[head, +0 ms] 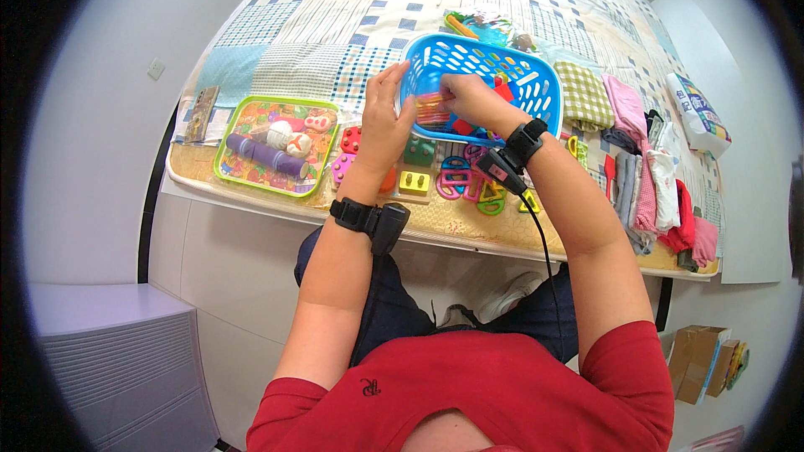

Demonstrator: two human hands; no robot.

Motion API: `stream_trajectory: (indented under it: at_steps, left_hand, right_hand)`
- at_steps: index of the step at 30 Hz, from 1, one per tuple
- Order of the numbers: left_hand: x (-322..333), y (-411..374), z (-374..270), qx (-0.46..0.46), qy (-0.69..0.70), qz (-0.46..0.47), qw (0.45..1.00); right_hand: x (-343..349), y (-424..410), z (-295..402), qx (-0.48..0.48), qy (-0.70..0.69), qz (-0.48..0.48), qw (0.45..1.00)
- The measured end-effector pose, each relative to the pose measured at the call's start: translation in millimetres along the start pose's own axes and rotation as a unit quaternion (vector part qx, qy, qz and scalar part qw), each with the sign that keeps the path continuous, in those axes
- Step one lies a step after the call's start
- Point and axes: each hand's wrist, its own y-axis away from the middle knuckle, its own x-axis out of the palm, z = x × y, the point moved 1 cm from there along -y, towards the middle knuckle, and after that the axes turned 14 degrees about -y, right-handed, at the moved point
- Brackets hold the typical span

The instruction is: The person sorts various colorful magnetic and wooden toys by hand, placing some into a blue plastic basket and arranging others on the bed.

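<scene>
A blue plastic basket (545, 114) with slotted walls stands before me on the bed. My left hand (386, 114) holds it by the left rim, fingers and thumb spread along the edge. Inside, my right hand (470, 100) pinches a small bundle of red and yellow pieces (431, 109), blurred and partly hidden by the fingers. Red blocks (504, 92) lie deeper in the basket. Just below its near side are pink, blue, yellow and green plastic shape cutters (470, 183) and a peg toy with a yellow block (414, 182).
Left stands a green-rimmed tray (221, 160) with a purple roll (267, 155) and small balls. A phone (201, 114) lies beyond it. Folded clothes (653, 182) and a checked green cloth (584, 95) are on the right. Bagged toys (490, 28) sit behind the basket.
</scene>
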Motion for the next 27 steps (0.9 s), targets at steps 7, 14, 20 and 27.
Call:
stream_trajectory:
  at_steps: [7, 14, 20, 27]
  left_hand:
    - [2, 0, 0, -0.018, 0.022, 0.013, 1.000]
    - [0, -1, -3, -0.031, 0.029, 0.031, 0.999]
    - [4, -1, 1, -0.037, 0.029, 0.029, 0.998]
    - [7, 1, 8, -0.032, -0.009, 0.032, 0.999]
  right_hand:
    - [4, 3, -7, -0.028, -0.013, -0.014, 0.999]
    - [-3, 5, -7, -0.015, -0.022, 0.004, 1.000]
    - [-20, 17, 7, -0.004, -0.053, -0.031, 0.998]
    - [-43, 91, 34, -0.062, -0.239, -0.196, 0.949]
